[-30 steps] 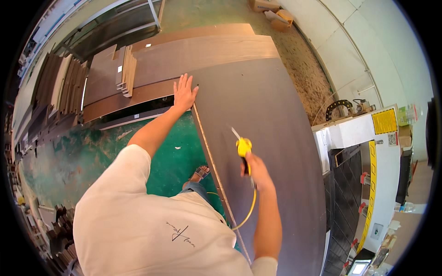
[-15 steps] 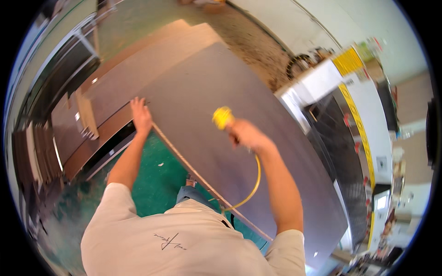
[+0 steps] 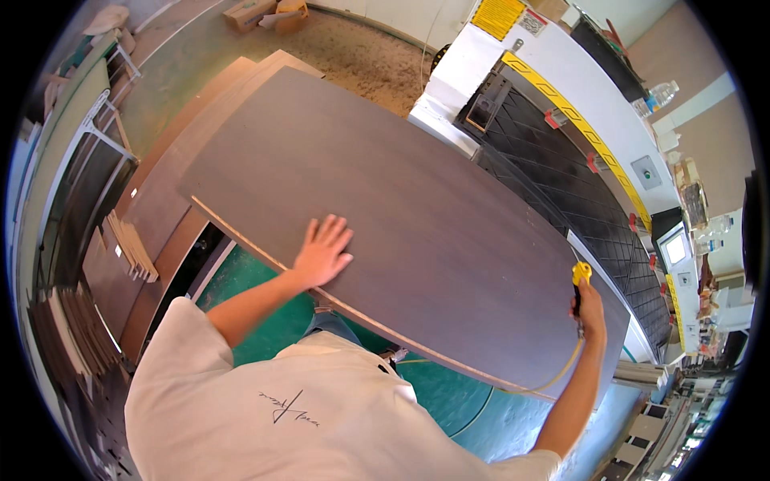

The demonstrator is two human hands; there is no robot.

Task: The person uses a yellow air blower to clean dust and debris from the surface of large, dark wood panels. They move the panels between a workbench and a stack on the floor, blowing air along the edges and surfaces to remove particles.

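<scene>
head view: left hand point(image 3: 322, 252) flat on smooth dark board point(image 3: 417, 216).

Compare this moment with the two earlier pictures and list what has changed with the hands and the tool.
The right hand carried the yellow air blow gun from mid-panel out toward the right end of the dark brown board. The left hand slid from the board's near edge onto its face, lying flat. The gun stayed gripped, its yellow hose attached.

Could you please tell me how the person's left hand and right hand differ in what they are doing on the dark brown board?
The left hand lies flat, fingers spread, near the large dark brown board's near edge; the right hand is closed around a yellow-tipped air nozzle with a yellow hose. The left holds nothing; the right grips a tool. Both are over the same board.
</scene>
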